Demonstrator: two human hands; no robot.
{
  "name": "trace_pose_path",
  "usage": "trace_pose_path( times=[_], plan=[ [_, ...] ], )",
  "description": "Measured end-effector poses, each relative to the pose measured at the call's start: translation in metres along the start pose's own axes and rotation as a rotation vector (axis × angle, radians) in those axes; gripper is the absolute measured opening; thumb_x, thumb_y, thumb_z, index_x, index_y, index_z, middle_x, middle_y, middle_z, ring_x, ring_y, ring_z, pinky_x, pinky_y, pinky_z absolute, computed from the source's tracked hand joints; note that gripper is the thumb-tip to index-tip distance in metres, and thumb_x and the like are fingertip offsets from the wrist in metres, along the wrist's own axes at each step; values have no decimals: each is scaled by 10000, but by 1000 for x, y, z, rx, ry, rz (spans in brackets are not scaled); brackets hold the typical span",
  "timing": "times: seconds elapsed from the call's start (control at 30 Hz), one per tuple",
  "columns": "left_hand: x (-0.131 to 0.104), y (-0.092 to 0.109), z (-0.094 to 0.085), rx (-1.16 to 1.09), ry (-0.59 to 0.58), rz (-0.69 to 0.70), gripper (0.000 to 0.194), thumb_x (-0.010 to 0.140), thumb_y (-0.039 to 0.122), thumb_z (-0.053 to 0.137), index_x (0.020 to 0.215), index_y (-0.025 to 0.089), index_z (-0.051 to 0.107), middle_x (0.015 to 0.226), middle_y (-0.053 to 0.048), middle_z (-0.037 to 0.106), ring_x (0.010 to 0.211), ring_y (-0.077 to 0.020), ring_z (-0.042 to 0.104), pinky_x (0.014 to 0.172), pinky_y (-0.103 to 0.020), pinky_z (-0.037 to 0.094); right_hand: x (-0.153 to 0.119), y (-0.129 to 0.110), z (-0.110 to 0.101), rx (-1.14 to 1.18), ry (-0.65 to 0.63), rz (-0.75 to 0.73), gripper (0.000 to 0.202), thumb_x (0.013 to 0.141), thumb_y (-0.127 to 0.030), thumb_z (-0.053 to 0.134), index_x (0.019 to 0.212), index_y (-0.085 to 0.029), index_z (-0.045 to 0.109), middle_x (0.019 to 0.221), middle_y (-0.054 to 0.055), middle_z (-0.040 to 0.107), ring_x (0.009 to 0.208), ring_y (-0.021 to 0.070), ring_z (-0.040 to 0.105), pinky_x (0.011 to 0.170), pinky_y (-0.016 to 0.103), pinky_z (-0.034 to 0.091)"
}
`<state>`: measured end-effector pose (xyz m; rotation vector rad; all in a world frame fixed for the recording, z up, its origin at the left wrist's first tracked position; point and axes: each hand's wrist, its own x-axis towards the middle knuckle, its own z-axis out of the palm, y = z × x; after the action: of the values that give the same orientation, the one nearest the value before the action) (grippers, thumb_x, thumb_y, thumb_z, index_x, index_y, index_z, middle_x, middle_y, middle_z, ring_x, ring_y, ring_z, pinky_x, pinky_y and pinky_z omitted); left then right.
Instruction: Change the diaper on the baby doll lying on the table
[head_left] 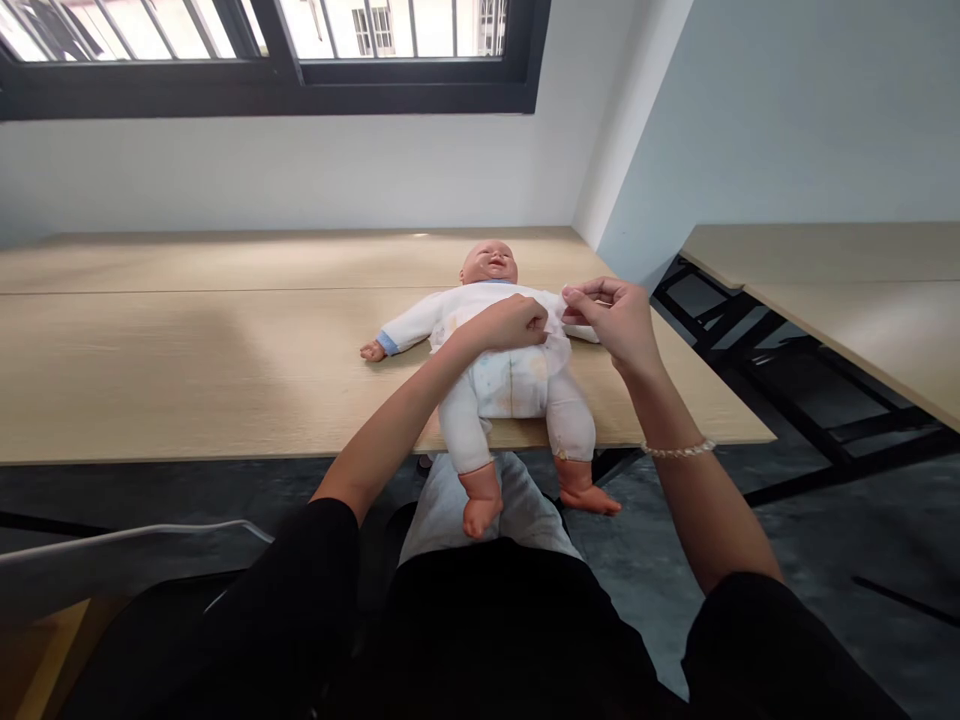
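A baby doll [491, 265] lies on its back on the wooden table [187, 380], head toward the wall and feet hanging past the front edge. It wears a white long-sleeved top with blue cuffs, white leg coverings and a printed diaper [511, 385]. Across the doll's belly lies my left hand [517, 322], fingers curled closed at the top of the diaper; what they grip is hidden. My right hand [611, 312] is raised by the doll's side on the right, thumb and fingers pinching thin white material [556, 330]. Whether this belongs to the diaper or the top is unclear.
A second table [847, 290] with black folding legs stands to the right, across a gap. Behind the doll are a white wall [337, 170] and a dark-framed barred window [405, 90]. A white cable [150, 530] runs at the lower left.
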<state>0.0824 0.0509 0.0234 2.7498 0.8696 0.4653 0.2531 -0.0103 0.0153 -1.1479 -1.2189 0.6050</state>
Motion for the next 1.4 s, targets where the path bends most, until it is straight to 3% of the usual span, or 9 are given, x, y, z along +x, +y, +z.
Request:
trace_pose_path(
  times=[0.2, 0.33, 0.5, 0.63, 0.8, 0.93, 1.07, 1.23, 1.4],
  plan=[
    [-27, -40, 1, -666, -147, 148, 261, 882, 345, 624, 1092, 190, 622, 1181, -82, 744, 1158, -192, 654, 1007, -336, 479, -7, 2, 22, -61, -89, -16, 317, 709, -448, 846, 733, -167, 700, 679, 46, 697, 610, 183, 685, 591, 299, 597],
    [-32, -47, 13, -850, -61, 44, 457, 795, 337, 727, 1127, 210, 439, 1092, -97, 745, 1051, -195, 683, 903, -326, 515, -18, 1, 40, -299, -159, -150, 197, 792, -381, 775, 771, -188, 738, 742, 58, 743, 701, 223, 711, 650, 325, 552],
    [-29, -43, 18, -797, 39, 51, 462, 721, 294, 749, 1073, 194, 465, 1056, -74, 665, 1063, -207, 644, 939, -328, 488, -28, 3, 53, -579, -182, -286, 101, 817, -241, 709, 721, -217, 729, 752, 43, 757, 724, 249, 703, 688, 353, 503],
    [-26, -49, 11, -709, -48, 79, 350, 699, 303, 718, 974, 179, 542, 1006, -58, 646, 999, -211, 622, 896, -331, 486, -30, 7, 54, -628, -228, -340, 123, 843, -251, 675, 742, -215, 734, 777, 53, 764, 732, 255, 696, 674, 353, 476],
    [-42, -48, -13, -551, -34, 74, 418, 695, 312, 735, 1090, 197, 660, 1294, -89, 621, 1260, -255, 547, 1048, -356, 435, -27, 15, 53, -579, -303, -316, 139, 862, -260, 688, 743, -209, 740, 808, 49, 762, 745, 238, 678, 705, 348, 469],
    [-79, -43, -18, -473, 136, -125, 362, 817, 445, 698, 1075, 192, 669, 1221, -82, 669, 1193, -246, 585, 1050, -366, 440, -32, 26, 50, -627, -371, -435, 248, 933, -347, 652, 757, -200, 744, 814, 81, 721, 808, 253, 636, 768, 378, 472],
    [-121, -50, 2, -432, 309, -422, 244, 935, 355, 474, 921, 165, 628, 1008, -86, 691, 971, -227, 631, 923, -370, 497, -40, 33, 45, -643, -385, -523, 279, 972, -356, 597, 817, -193, 763, 879, 110, 687, 896, 279, 605, 839, 420, 475],
    [-138, -55, 22, -292, 133, -435, 126, 823, 258, 565, 732, 190, 620, 895, -76, 695, 1008, -277, 614, 995, -422, 481, -42, 35, 44, -621, -367, -521, 286, 976, -345, 572, 814, -200, 756, 876, 109, 660, 891, 279, 593, 848, 431, 478],
    [-128, -48, 32, -233, 73, -411, 252, 792, 253, 626, 1031, 210, 693, 1238, -102, 683, 1266, -322, 528, 1127, -484, 403, -41, 37, 43, -613, -340, -519, 289, 964, -339, 551, 787, -197, 729, 792, 98, 617, 853, 275, 574, 823, 427, 471]
  ],
)
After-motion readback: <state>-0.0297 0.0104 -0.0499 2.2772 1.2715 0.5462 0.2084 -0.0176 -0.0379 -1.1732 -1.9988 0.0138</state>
